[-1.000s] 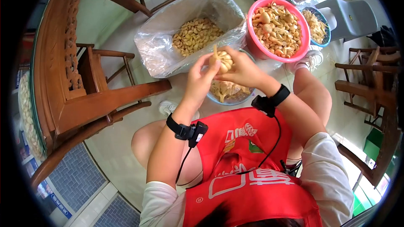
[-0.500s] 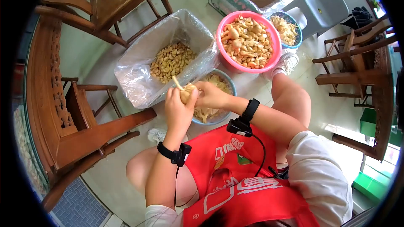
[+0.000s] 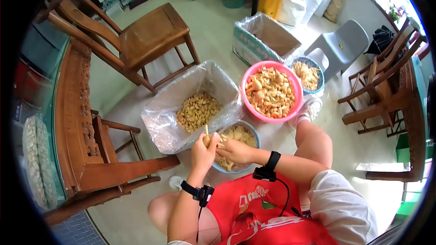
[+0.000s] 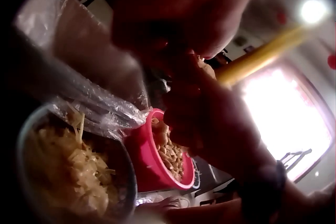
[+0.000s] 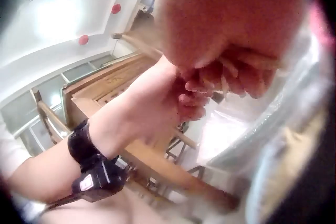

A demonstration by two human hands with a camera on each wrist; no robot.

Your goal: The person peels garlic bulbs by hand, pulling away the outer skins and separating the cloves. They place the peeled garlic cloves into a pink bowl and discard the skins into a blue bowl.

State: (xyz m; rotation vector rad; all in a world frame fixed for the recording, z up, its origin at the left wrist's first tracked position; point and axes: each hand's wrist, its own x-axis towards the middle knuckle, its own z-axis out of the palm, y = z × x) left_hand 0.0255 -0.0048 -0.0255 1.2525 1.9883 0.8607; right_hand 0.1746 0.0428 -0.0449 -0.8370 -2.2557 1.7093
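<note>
A garlic bulb (image 3: 207,140) with its stalk pointing up is gripped in my left hand (image 3: 202,155), fingers curled round it. My right hand (image 3: 240,151) meets it from the right, its fingertips pinching at the bulb's side; in both wrist views the hands overlap and mostly hide the bulb. Close beneath them stands a blue-rimmed bowl (image 3: 258,141) of papery garlic skins and stalks. Just beyond, a plastic-lined box (image 3: 159,129) holds a heap of loose garlic cloves (image 3: 198,111). A pink tub (image 3: 245,91) full of garlic bulbs and pieces stands to the right.
Behind the pink tub are a second blue bowl (image 3: 321,78) of skins, a grey plastic stool (image 3: 347,41) and a green lined carton (image 3: 243,45). A wooden chair (image 3: 150,34) stands at the back left. Wooden furniture (image 3: 122,174) flanks the left side.
The head view has tilted up, showing more of the room. The hands and bulb have moved left and lower, the bulb turning within the left hand; the right hand has shifted to the bulb's side.
</note>
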